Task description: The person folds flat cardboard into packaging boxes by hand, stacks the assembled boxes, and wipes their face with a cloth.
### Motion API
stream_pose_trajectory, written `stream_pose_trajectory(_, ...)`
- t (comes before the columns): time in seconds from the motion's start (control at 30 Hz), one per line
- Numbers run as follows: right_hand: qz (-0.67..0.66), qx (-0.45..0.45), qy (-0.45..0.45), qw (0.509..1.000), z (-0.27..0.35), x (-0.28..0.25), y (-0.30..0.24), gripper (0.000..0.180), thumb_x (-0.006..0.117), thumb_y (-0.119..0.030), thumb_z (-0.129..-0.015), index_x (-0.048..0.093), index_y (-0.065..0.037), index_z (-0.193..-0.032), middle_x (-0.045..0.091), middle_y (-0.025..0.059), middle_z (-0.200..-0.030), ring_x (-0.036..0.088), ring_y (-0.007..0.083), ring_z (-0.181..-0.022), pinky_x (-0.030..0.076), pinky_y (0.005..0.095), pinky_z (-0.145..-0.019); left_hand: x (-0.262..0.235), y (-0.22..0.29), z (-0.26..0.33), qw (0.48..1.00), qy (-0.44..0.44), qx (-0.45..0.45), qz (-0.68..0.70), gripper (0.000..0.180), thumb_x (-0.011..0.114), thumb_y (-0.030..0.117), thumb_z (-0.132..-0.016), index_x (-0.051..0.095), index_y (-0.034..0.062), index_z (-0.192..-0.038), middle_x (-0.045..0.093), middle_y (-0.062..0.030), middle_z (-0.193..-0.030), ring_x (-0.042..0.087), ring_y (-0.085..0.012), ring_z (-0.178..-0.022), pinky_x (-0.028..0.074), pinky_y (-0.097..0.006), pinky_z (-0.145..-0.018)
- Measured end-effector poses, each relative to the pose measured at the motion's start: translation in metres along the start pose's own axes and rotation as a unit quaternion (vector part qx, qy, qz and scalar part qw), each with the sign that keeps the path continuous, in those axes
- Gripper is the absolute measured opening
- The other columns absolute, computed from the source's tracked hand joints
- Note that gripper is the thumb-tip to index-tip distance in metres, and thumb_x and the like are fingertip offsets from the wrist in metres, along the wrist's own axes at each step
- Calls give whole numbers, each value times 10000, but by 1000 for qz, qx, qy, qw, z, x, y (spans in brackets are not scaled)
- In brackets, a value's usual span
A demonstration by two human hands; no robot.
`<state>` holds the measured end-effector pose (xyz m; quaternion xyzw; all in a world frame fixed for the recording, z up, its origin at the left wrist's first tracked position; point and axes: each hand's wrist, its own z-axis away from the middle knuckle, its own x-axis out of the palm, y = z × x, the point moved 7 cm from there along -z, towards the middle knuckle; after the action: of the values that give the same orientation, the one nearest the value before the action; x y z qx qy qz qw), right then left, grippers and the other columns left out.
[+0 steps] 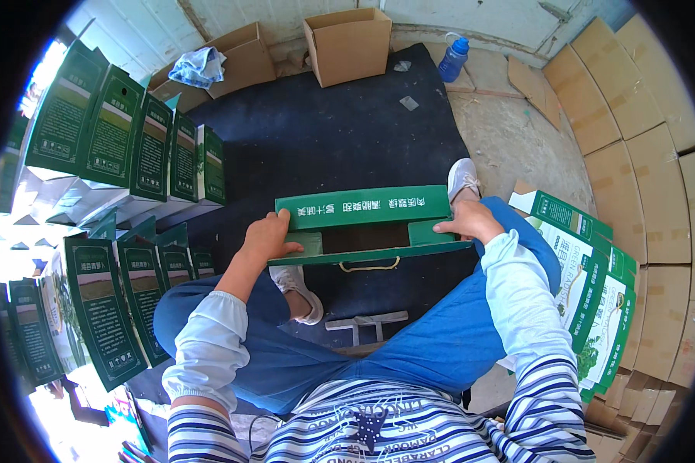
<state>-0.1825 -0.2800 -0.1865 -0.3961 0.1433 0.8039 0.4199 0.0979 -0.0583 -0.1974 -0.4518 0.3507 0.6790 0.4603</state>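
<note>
A green cardboard carton (363,207) with white lettering is held level between my hands, above my knees. Its top gapes, showing a dark inside, and short end flaps (432,231) fold in at left and right. A yellow cord handle (371,266) hangs from the long panel nearest me. My left hand (267,236) grips the left end, with the thumb by the left end flap. On the right end, my right hand (475,221) holds on, its thumb over the right flap. Fingers beneath the carton are partly hidden.
Rows of similar green cartons (150,147) stand at left. Flat printed cartons (564,262) lie at right, beside a wall of brown boxes (652,181). An open brown box (349,48) and a blue bottle (454,60) stand at the back, past a black mat (316,131).
</note>
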Motion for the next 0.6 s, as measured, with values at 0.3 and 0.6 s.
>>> stream_pose_trajectory(0.3, -112, -40, 45, 992, -17, 25, 13, 418, 655, -411, -730, 626, -89, -995, 638, 183, -864, 606, 340, -840, 466, 408, -723, -1, 1, 2, 999, 42, 0, -3, 615, 751, 433, -617, 455, 11, -953, 572, -182, -832, 616, -345, -744, 512, -398, -634)
stream_pose_trajectory(0.6, -182, -43, -109, 976, -40, 67, 92, 313, 622, -265, -753, 586, 19, -879, 659, 138, -718, 641, 261, -578, 491, 340, -508, 13, -53, 8, 992, -18, -65, 102, 423, 670, 278, -714, 510, -19, -970, 606, -175, -945, 598, -350, -877, 480, -419, -785)
